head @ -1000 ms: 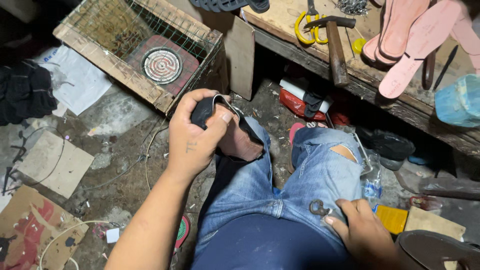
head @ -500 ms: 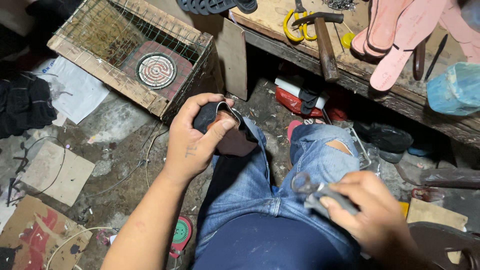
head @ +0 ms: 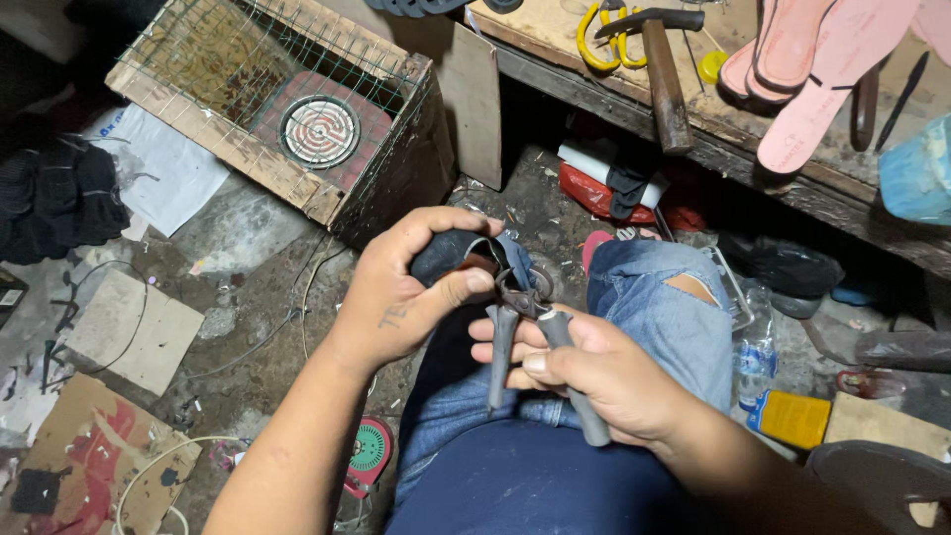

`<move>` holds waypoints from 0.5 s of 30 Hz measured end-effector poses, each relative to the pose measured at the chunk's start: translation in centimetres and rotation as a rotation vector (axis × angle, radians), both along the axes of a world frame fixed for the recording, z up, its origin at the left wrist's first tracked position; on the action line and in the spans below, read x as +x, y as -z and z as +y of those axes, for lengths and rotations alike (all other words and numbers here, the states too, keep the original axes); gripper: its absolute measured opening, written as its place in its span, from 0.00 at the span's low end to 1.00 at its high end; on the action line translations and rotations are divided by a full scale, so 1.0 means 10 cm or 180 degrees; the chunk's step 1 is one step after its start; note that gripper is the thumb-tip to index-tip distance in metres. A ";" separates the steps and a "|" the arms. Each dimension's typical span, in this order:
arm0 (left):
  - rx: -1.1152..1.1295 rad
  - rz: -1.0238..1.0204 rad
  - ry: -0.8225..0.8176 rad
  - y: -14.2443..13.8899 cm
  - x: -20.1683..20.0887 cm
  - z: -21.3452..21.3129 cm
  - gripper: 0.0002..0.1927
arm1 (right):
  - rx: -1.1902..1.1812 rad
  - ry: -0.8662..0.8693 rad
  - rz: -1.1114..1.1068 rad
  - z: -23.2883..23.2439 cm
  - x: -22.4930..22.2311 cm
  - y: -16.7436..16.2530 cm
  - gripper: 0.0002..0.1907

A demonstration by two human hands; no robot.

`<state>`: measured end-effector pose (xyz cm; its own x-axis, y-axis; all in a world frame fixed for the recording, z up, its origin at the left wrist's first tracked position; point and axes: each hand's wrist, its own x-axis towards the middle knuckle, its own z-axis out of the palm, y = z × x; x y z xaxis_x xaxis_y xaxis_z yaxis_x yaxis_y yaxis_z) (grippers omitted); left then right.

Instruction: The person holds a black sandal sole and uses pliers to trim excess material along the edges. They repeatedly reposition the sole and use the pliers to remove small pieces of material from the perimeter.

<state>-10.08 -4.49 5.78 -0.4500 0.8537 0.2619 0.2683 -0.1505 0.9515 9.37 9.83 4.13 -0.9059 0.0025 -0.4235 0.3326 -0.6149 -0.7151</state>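
Dark shoe upper (head: 451, 253), curled, held over knee; grey-handled pincers (head: 525, 332) w/ jaws biting its edge.

Both forearms reach in over the lap, left hand (head: 411, 297) curled closed, right hand (head: 594, 372) clenched.

Cluttered workshop floor and low wooden bench

A hammer (head: 664, 74) and pink soles (head: 802, 89) lie on the far-right bench (head: 792, 178); a wire-fronted crate (head: 287, 109) and cardboard (head: 129, 327) sit on the dirty floor (head: 248, 287).
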 end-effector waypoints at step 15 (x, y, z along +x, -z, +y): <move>-0.0068 0.0034 0.0557 0.02 0.08 -0.01 0.18 | -0.1027 -0.0469 -0.0117 0.28 0.22 -0.15 0.31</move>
<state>-9.30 -4.59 5.62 -0.2913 0.9242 0.2470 0.2498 -0.1757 0.9522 11.53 12.63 5.67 -0.8708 -0.2663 -0.4134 0.4564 -0.7506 -0.4779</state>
